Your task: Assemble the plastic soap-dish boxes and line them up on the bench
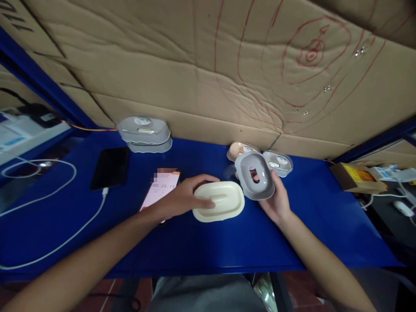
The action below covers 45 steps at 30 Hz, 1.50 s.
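Desk [195, 255], blue, seen in our head view with both our hands above its middle. Our left hand [185, 195] is clamped on the left end of a cream tray [229, 209], thumb inside, fingers behind the rim. Our right hand [277, 203] grips a grey tray [264, 178] with a hole through its base; it is tilted towards us, and a fingertip shows through the hole.

The cream tray might slip or swing down, we judge, because its right end has no hand on it. The two rims sit close together and could knock. The grey tray could bump the peach box [234, 152] and the grey box [286, 167] just behind it by the far edge. Our left wrist, right beside the phone [158, 196], could nudge it.

The cream tray reaches rightward from our left hand; whether it touches the desk, we cannot tell. The grey tray lies up and to the left of our right palm, nearer the far edge. Stacked boxes [143, 135] stand near the far left corner.
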Each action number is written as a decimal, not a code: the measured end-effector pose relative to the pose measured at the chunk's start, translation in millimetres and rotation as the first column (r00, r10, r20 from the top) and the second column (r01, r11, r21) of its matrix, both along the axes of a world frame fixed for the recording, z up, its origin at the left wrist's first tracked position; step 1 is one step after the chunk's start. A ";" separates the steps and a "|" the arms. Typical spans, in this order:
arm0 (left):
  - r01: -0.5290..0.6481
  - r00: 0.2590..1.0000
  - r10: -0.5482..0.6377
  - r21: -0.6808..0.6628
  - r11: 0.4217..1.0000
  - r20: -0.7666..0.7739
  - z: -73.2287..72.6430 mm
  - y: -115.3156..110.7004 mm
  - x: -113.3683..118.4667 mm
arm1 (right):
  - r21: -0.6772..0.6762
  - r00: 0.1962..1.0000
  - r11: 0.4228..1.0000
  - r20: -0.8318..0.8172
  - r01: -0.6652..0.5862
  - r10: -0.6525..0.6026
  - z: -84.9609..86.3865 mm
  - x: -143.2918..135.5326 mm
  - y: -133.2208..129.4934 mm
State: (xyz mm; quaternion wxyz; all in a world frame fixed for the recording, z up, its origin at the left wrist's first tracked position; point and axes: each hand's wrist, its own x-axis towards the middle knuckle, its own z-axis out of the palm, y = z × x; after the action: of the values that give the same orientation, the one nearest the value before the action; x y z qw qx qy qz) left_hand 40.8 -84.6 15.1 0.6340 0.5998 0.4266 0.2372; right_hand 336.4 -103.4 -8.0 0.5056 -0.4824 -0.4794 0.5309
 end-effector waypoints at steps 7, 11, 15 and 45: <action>-0.194 0.898 0.312 -0.356 0.914 0.311 0.7 2.8 -1.3 | -0.109 0.978 0.993 -0.210 -0.039 0.015 9.0 1.3 2.6; -0.250 0.930 0.316 -0.309 0.918 0.187 -4.9 0.0 0.9 | 0.100 0.998 0.995 0.063 -0.020 0.014 2.0 1.3 -6.7; -0.078 0.932 0.200 -0.373 0.924 0.301 -12.7 -6.4 9.0 | 0.426 0.774 0.818 0.632 -0.388 0.038 3.6 0.1 -21.8; -0.045 0.849 0.276 -0.460 0.887 0.451 -18.3 -27.4 28.4 | 0.401 0.413 0.591 0.902 -0.699 -0.123 -3.0 -20.7 -27.9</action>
State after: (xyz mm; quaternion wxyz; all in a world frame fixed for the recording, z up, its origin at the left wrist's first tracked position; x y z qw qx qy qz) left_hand 69.2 -112.0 -3.2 0.8171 0.3220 0.3377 0.3385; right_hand 315.7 -131.3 -10.9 0.2223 -0.3229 -0.9186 0.0506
